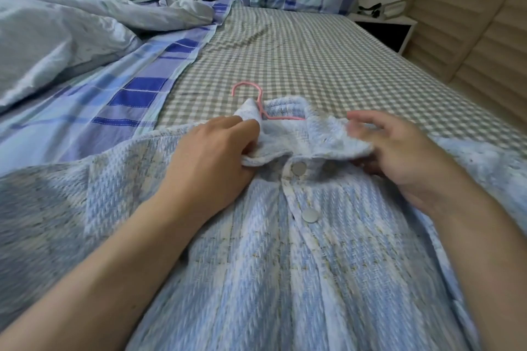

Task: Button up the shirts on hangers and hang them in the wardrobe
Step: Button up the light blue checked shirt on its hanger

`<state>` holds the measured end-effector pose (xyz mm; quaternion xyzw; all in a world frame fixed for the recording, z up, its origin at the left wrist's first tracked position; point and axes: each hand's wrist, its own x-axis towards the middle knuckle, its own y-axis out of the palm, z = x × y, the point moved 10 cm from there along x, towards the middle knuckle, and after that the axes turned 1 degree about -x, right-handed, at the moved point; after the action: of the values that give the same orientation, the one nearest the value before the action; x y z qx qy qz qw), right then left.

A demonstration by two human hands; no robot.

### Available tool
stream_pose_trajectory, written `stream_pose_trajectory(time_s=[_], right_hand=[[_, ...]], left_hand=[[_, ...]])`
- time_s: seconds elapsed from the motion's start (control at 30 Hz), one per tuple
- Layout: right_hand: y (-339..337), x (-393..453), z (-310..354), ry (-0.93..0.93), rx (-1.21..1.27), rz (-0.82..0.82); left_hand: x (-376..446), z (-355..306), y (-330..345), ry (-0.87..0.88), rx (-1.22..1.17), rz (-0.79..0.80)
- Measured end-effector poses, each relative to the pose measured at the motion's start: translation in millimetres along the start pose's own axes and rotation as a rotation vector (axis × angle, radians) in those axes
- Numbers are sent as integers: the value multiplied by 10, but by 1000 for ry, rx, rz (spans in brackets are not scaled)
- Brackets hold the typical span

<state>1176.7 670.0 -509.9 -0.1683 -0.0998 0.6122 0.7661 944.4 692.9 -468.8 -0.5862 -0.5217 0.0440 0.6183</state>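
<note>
Mid-frame, the left hand (216, 151) pinches the shirt (285, 265) collar (285, 148); the right hand (399, 151), fingers curled, grips its other side above a pink hanger (258, 97).

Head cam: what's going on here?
A person is working at the collar of a light blue shirt laid on a checked bed sheet, with a pink hanger inside it. The left hand grips the left collar flap; the right hand holds the right flap, blurred. The two visible buttons look fastened. The shirt is not yet hung.
</note>
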Motion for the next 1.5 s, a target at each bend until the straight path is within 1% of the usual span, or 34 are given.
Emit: stream_pose_trajectory(time_s=[0.07,0.1,0.13,0.2,0.23,0.27,0.3,0.33,0.37,0.4,0.43,0.47,0.5,0.53,0.57,0.63,0.67,0.7,0.73,0.8,0.87,0.93,0.97,1.0,1.07,1.1,1.17,1.23,1.27,1.3,1.37,1.4,1.43,1.5], right_hand=[[179,-39,50,-29,18,145],[254,-58,121,-70,85,195],[278,-59,208,-112,217,197],[190,-4,296,-175,514,92],[116,31,272,-205,542,4],[8,55,246,-245,423,-120],[-67,76,227,-280,130,-219],[-37,88,202,-269,-182,-229],[-3,144,79,-210,-384,-185],[-8,173,-22,-146,-446,-156],[-56,176,-82,-106,-398,-167],[-149,154,-74,-100,-298,-243],[-242,122,-11,-138,-159,-335],[-295,94,55,-190,-15,-397],[-296,106,92,-227,111,-404],[-139,186,94,-217,255,-279],[-25,218,71,-183,256,-190],[63,242,39,-152,177,-117],[123,247,24,-139,87,-69],[135,233,3,-123,9,-50],[117,224,-19,-79,136,-19],[185,214,-45,-22,276,97],[242,200,-42,-7,278,164],[300,178,-25,-7,267,216],[368,162,25,-57,321,237],[372,158,66,-92,407,219],[343,151,137,-147,624,193],[297,152,178,-169,760,202],[305,157,173,-170,727,210],[314,176,137,-183,555,190],[291,213,102,-277,-29,33],[302,211,126,-328,-213,-36],[331,220,134,-364,-298,-65],[413,266,74,-366,-355,-47]], left_hand=[[-19,86,-108,-131,5,-87],[-39,156,-158,-209,-31,-144],[-57,224,-196,-284,-109,-196],[-84,321,-200,-375,-364,-252],[-73,326,-148,-388,-447,-217],[-47,306,-40,-378,-451,-115],[-32,282,109,-341,-350,31],[-51,255,251,-285,-180,185],[-100,247,370,-248,-3,325],[-143,263,431,-237,137,433],[-172,298,434,-255,216,501],[-195,331,386,-286,263,525],[-188,333,295,-307,269,494],[-138,296,172,-301,217,397],[-77,222,31,-269,96,248],[9,91,-226,-200,-273,-61],[9,99,-263,-201,-446,-160],[11,126,-269,-228,-592,-218],[17,145,-237,-268,-703,-229],[17,157,-99,-337,-763,-129],[0,309,27,-410,-777,-49],[-8,491,103,-530,-848,11],[-18,544,129,-551,-813,65],[-15,528,158,-502,-674,171],[-50,348,280,-306,-334,408],[-57,259,303,-214,-253,434],[-30,172,278,-106,-246,358],[18,226,190,-125,-248,218],[32,266,153,-157,-241,157],[30,301,136,-188,-244,112],[11,360,157,-259,-278,74],[10,395,193,-293,-307,84],[12,433,240,-323,-335,110],[1,486,363,-344,-364,201]])
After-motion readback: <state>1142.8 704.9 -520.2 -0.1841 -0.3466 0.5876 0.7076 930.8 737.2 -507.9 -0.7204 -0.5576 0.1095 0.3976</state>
